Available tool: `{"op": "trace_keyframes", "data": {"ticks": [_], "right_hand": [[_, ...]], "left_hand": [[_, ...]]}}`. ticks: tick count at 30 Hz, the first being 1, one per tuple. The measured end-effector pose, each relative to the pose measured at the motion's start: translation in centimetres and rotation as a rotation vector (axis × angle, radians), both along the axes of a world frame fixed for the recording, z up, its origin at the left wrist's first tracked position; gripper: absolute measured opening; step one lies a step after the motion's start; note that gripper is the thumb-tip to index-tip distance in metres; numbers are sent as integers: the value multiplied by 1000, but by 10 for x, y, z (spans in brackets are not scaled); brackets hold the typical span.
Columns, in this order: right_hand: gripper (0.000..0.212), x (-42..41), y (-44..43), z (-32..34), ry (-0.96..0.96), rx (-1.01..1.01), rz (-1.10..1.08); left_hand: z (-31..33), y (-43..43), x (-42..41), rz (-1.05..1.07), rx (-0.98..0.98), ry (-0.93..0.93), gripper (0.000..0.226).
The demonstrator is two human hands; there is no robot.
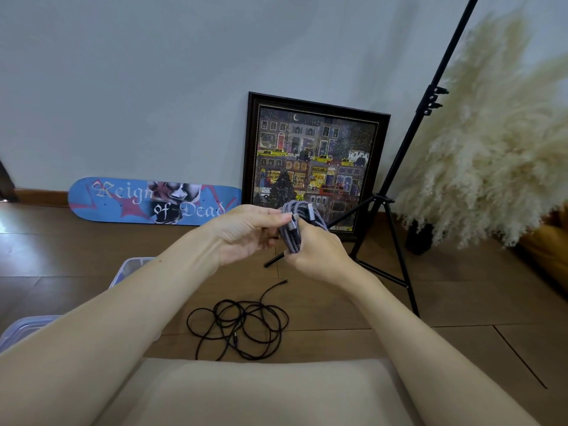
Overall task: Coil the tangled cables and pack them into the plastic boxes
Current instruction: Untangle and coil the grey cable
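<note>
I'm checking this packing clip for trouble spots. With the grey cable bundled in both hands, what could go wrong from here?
1. The grey cable is kept looped only by the right hand, with the left hand pinching a plug end; easing off could let the coil spring open.
2. The black cable lies tangled on the floor, one end near a tripod leg; lifting it carelessly may tighten knots or snag.

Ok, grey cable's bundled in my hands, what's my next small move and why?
Probably tuck the plug end into the grey cable: your right hand grips the coil, your left hand pinches a loose plug, so it could unwind.
</note>
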State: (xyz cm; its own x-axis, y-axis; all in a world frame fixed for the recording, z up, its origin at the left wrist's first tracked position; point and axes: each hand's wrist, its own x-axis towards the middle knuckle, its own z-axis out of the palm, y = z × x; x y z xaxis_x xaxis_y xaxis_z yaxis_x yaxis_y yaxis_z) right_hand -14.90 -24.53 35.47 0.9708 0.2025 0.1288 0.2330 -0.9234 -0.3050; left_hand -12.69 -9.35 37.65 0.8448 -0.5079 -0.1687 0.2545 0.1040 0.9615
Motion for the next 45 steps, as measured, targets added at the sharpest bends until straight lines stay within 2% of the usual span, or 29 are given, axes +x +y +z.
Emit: {"op": "trace_keyframes", "data": {"ticks": [6, 10, 13, 16, 20, 23, 25, 28, 31, 34, 37, 42, 45], "right_hand": [[58, -2, 4, -3, -44, -150, 8], [56, 0, 4, -1, -54, -192, -10], [50, 2, 7, -2, -78, -285, -49], [43, 2, 11, -3, -78, -365, -93], [33, -1, 18, -6, -75, -446, -123], [34, -1, 22, -7, -71, -454, -135], [35, -3, 21, -4, -72, -442, -131], [35, -6, 18, 1, -100, -458, -96], [44, -12, 20, 1, -103, -462, -72], [43, -13, 23, -2, -94, -463, -91], [33, -12, 23, -3, -140, -485, -133], [29, -12, 24, -4, -188, -496, -104], [19, -8, 20, -2, -81, -386, -83]], "left_hand": [[-7, -6, 2, 113, 113, -17, 9], [-9, -12, 3, 179, 104, -3, 10], [-12, -22, 3, 250, 126, -18, 19], [-17, -30, 4, 317, 209, -75, 24], [-24, -34, 7, 410, 322, -140, 13], [-27, -35, 6, 473, 412, -280, 11], [-25, -32, 2, 443, 390, -336, 7], [-18, -28, -4, 362, 313, -311, 15], [-18, -27, -6, 364, 296, -267, 13], [-22, -31, -3, 435, 382, -253, 20], [-22, -31, 2, 434, 463, -266, 15], [-17, -24, 3, 265, 480, -189, 14], [-8, -9, 5, 119, 469, -163, 16]]}}
